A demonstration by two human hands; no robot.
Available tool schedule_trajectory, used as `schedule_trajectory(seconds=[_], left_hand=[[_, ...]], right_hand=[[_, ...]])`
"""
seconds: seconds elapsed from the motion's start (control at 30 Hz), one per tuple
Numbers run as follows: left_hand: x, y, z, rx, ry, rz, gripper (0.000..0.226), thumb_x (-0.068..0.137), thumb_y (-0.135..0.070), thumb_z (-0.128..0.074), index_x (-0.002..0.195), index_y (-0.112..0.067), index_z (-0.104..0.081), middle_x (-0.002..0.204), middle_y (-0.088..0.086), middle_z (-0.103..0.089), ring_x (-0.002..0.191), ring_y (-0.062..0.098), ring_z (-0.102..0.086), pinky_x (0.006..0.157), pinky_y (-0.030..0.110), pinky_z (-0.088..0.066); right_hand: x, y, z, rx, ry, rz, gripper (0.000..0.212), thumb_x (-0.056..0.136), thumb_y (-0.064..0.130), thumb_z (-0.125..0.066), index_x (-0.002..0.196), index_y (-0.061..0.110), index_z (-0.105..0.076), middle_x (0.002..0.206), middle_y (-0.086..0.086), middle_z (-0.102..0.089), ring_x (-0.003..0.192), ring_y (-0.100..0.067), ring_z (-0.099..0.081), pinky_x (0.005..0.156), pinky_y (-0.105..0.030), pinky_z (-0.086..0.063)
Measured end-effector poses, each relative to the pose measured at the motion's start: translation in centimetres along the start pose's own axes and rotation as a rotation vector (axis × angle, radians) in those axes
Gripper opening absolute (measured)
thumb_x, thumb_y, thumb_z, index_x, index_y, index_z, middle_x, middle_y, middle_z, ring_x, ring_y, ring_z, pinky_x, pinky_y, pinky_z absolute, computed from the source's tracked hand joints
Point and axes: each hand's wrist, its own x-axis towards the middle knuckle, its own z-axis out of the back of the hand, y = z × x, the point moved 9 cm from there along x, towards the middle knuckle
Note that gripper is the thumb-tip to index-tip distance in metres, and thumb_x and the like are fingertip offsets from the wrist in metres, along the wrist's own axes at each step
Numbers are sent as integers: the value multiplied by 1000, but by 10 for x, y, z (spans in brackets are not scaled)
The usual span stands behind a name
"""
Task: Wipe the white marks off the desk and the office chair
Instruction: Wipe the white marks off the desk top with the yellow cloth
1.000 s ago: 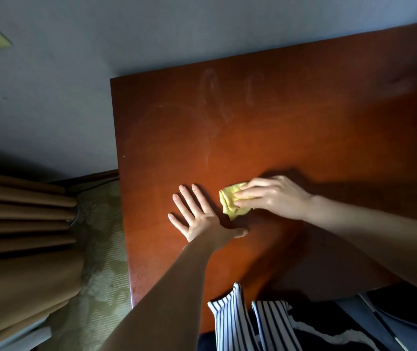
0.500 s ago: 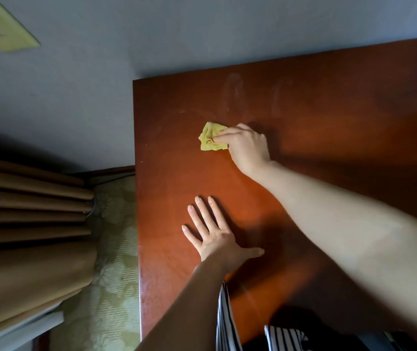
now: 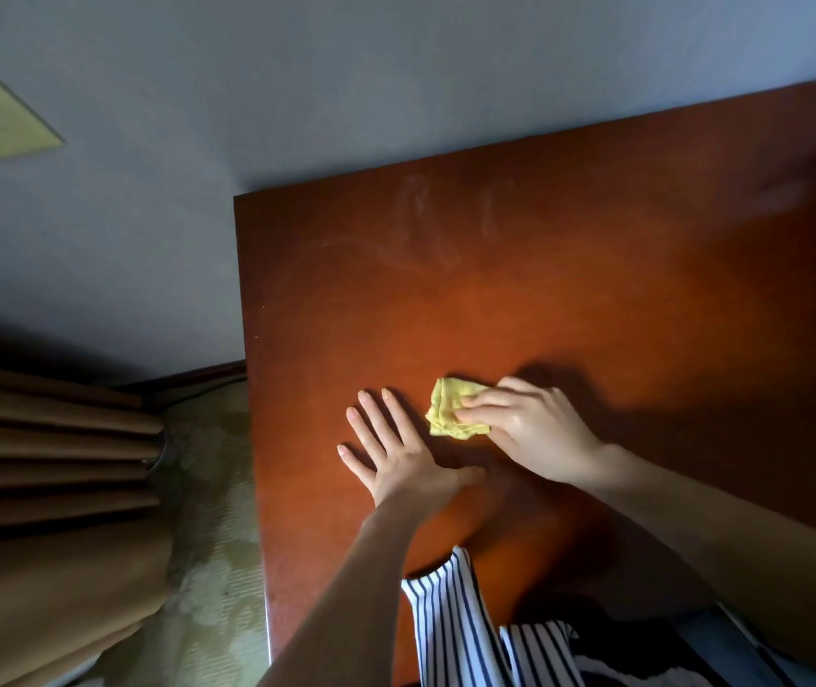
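**A:** Right hand (image 3: 540, 428) has the yellow cloth (image 3: 450, 409) pinned to the counter (image 3: 594, 300), fingers (image 3: 485, 401) laid nearly straight over the wad, pressing rather than clutching. Left hand (image 3: 396, 453) lies flat just beside it, fingers spread, holding nothing

**B:** Look where the white marks (image 3: 421, 225) sit, up near the back edge by the wall and well apart from the cloth. That's the danger: down at the near part, the cloth could miss those smears altogether

**A:** Agreed, and it's a small crumpled wad. With only a press on top, it could slip out from under the fingers on a long reach, or just spread the residue instead of lifting it

**B:** Dim light too, so faint streaks may hide, and that braced palm might leave prints of its own
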Motion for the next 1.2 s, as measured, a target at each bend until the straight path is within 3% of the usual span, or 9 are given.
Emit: schedule_trajectory(seconds=[0.17, 0.33, 0.43, 0.5, 0.7, 0.8, 0.9, 1.03, 1.2], left_hand=[[-7, 3, 13, -247, -213, -65, 105, 76, -52, -64, 152, -25, 3, 157, -3, 23, 141, 16, 28, 109, 46, 22], [-8, -13, 37, -345, -335, -36, 80, 83, -37, -60, 150, -20, -19, 159, 3, 6, 145, 20, 17, 113, 49, 15], [7, -29, 55, -270, -363, -83, 82, 84, -38, -60, 150, -19, -16, 159, 4, 10, 144, 21, 20, 112, 50, 15], [21, -40, 64, -229, -360, -104, 87, 83, -40, -61, 151, -18, -12, 159, 6, 15, 143, 23, 22, 112, 51, 15], [70, -52, 68, 31, -243, -37, 117, 74, -73, -53, 149, -19, 17, 153, 8, 31, 139, 30, 32, 109, 55, 17], [83, -48, 60, 28, -162, -1, 131, 61, -86, -50, 147, -20, 23, 152, 7, 33, 138, 30, 33, 109, 57, 16], [88, -45, 52, 46, -111, -8, 139, 52, -91, -48, 143, -21, 31, 149, 5, 40, 136, 29, 38, 108, 58, 17], [93, -43, 49, 81, -47, 32, 149, 44, -92, -53, 138, -22, 39, 145, 5, 45, 133, 30, 41, 106, 59, 18], [95, -41, 48, 105, 15, 64, 149, 42, -92, -54, 118, -26, 56, 127, 2, 62, 126, 29, 49, 105, 59, 19]], right_hand=[[-23, -41, 35, 300, 27, -186, 27, 83, 2, -68, 107, 12, -72, 104, 7, -70, 95, -7, -66, 84, -27, -52], [-4, -88, 113, 340, -205, -388, 23, 84, 4, -66, 105, 9, -72, 98, 9, -67, 93, 7, -57, 81, 1, -37], [9, -100, 167, 156, -382, -368, 25, 85, 9, -64, 109, 13, -70, 105, 1, -70, 94, -13, -65, 88, -21, -47], [16, -96, 183, -18, -459, -313, 26, 85, 9, -64, 109, 14, -70, 103, -5, -71, 89, -27, -67, 77, -37, -55], [20, -76, 108, -197, -376, -244, 31, 67, 3, -77, 93, 18, -75, 81, -3, -72, 74, -27, -68, 50, -34, -55], [8, -75, 58, -174, -267, -195, 38, 62, 2, -79, 98, 15, -74, 95, -1, -72, 91, -24, -67, 73, -36, -57], [-1, -96, 30, -149, -118, -234, 51, 72, 18, -77, 121, 21, -65, 133, -6, -55, 127, -31, -46, 102, -55, -37], [3, -96, 11, -198, 24, -54, 46, 82, 42, -65, 127, 32, -58, 146, -4, -41, 140, -33, -26, 107, -62, -23], [22, -117, 19, -264, -67, -14, 39, 81, 27, -67, 119, 26, -66, 129, -2, -59, 125, -26, -50, 100, -52, -43]])
